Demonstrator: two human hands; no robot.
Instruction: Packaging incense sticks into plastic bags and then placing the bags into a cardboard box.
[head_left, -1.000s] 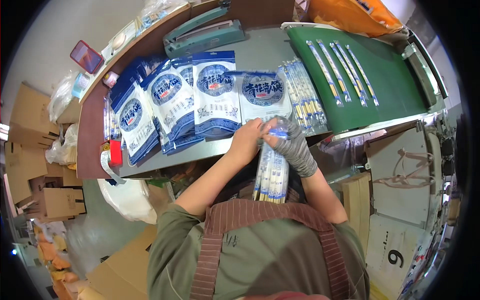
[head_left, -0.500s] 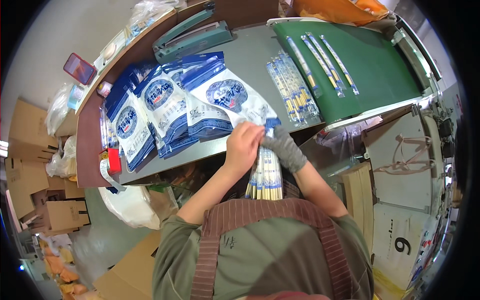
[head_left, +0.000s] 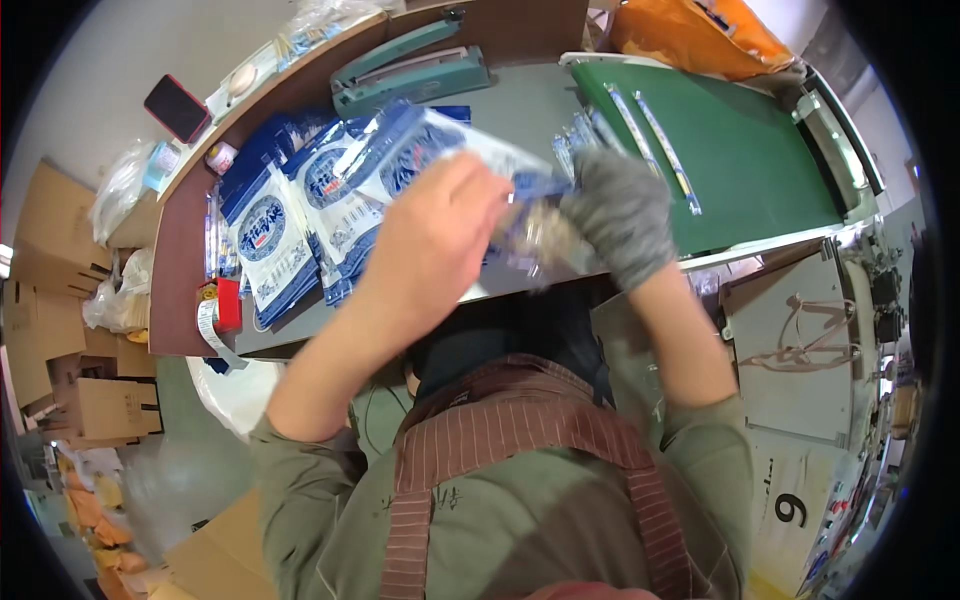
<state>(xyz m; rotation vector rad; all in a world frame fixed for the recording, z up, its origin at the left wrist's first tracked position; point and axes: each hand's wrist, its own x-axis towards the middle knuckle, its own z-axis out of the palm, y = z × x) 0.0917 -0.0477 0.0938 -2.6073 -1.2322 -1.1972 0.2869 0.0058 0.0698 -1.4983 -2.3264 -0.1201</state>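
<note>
A blue-and-white pouch (head_left: 475, 145) lies on top of its pile, its near end between my hands. My bare left hand (head_left: 440, 225) is closed at that end, fingers pinched on the pouch edge. A blurred bundle of wrapped wooden sticks (head_left: 540, 240), looking like chopsticks, hangs at the table's front edge beside the pouch mouth. My right hand (head_left: 622, 215), in a grey knit glove, is closed around the bundle's right side; its fingertips are partly hidden. Whether the stick ends are inside the pouch I cannot tell. More wrapped sticks (head_left: 572, 140) show behind the glove.
Several blue-and-white pouches (head_left: 265, 235) overlap on the left. A teal long-arm sealer (head_left: 415, 80) stands at the back. Two wrapped sticks (head_left: 665, 150) lie on the green belt (head_left: 740, 170) at right. A red tape dispenser (head_left: 228, 305) and phone (head_left: 177, 107) are left.
Both hands have risen and moved further over the table, with the stick bundle lifted from near my lap. The pouch's near end has come up too. Fewer sticks show on the belt.
</note>
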